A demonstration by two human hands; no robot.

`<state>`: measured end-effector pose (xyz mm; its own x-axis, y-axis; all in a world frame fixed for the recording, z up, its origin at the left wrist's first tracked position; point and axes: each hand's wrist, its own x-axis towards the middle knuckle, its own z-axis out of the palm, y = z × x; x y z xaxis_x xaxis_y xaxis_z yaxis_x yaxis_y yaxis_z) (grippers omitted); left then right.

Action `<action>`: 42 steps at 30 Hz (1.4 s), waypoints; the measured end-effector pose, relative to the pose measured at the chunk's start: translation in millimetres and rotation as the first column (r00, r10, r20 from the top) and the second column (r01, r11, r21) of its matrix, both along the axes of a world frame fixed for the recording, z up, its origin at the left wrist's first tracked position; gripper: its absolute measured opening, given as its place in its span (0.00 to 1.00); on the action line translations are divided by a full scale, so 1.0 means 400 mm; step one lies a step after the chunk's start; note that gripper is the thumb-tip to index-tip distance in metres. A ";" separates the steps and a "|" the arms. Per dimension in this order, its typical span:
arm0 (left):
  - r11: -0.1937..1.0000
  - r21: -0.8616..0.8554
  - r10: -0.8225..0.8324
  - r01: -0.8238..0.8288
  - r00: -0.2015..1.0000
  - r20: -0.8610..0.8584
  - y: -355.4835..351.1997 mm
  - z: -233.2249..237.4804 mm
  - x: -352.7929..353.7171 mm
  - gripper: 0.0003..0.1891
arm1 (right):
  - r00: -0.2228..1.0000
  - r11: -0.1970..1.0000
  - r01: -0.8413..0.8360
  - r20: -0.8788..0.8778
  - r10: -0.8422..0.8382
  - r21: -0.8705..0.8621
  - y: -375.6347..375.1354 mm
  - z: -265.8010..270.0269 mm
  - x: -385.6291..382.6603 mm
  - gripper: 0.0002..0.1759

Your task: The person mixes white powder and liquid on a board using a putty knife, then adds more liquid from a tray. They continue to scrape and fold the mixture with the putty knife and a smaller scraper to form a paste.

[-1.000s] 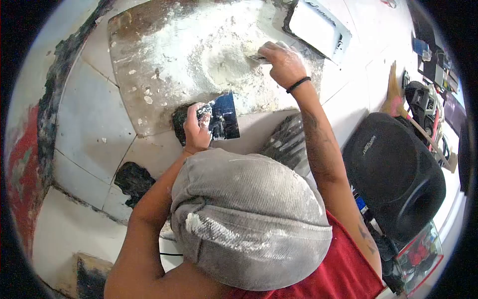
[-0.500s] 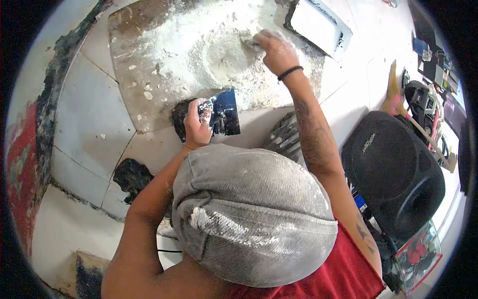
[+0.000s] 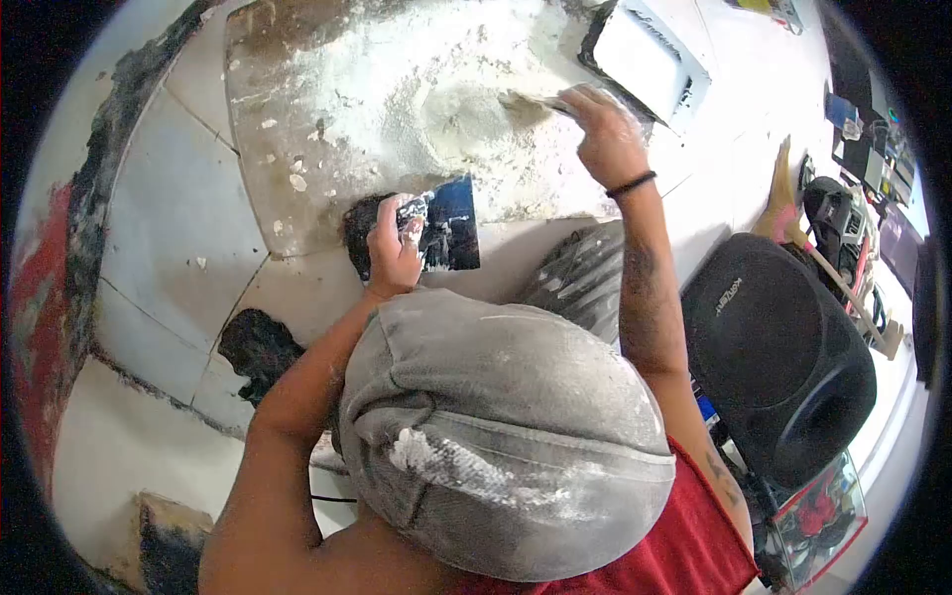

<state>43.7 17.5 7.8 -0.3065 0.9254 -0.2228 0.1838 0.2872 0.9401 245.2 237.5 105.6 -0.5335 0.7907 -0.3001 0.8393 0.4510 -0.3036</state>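
White powder (image 3: 377, 109), partly damp-looking, is spread over a worn brown board (image 3: 260, 164), with a shallow round hollow (image 3: 464, 117) in its middle. My right hand (image 3: 607, 134) is closed on a putty knife (image 3: 534, 101) at the right side of this hollow; its blade is thin and partly blurred. Near the board's front edge, my left hand (image 3: 395, 248) grips a wide scraper (image 3: 454, 223) with a dark blue blade smeared white. White residue covers the fingers of both hands.
A white tray (image 3: 645, 61) lies at the board's upper right. Black crumpled material (image 3: 260, 352) rests on the tiles at left. A black speaker (image 3: 773, 357), a broom (image 3: 781, 198) and a glass case (image 3: 818, 521) stand at right. A grey cap (image 3: 506, 436) fills the lower middle.
My right hand has moved right and slightly down with the putty knife, whose blade now shows more clearly. My left hand stays nearly in place with the scraper. The view has shifted slightly.
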 end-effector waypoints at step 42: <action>1.000 0.005 0.003 -0.003 1.000 -0.011 0.004 -0.008 -0.001 0.13 | 0.989 0.984 -0.149 0.020 0.148 0.101 0.007 -0.089 -0.053 0.20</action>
<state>43.3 18.9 4.7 -0.3117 0.9255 -0.2150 0.1933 0.2833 0.9394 224.0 240.3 69.9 -0.6438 0.7300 -0.2295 0.7643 0.5986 -0.2398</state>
